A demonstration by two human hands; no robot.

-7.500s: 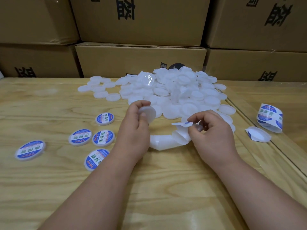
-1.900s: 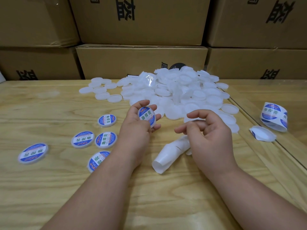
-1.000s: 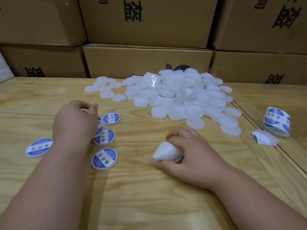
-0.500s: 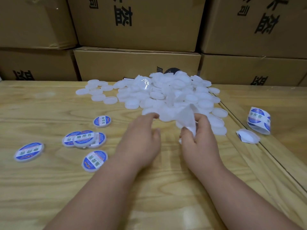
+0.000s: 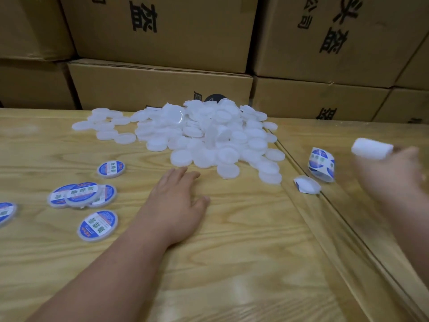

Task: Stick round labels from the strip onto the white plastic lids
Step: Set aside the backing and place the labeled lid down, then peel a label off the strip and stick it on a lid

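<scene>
Stacked brown cardboard boxes (image 5: 160,89) back the pale wooden counter (image 5: 232,263). Left hand (image 5: 176,201) lies flat, fingers released, plain white round plastic lids (image 5: 209,138) heaped just beyond them. Right hand (image 5: 392,180), blurred, pinches a rolled white spent backing strip (image 5: 371,151); the curled blue-and-white round-label strip (image 5: 321,166) sits beside those fingers. Best to discard the spent strip well clear, then take the fresh one.

I am seeing open wood of the table (image 5: 232,263) in front of my left hand (image 5: 175,201). The heap of white lids (image 5: 209,138) is blocking the way forward. Labelled lids (image 5: 81,194) are lying at its left. At right, the label strip (image 5: 321,165) and a paper scrap (image 5: 307,184) are standing near my right hand (image 5: 392,175).
</scene>
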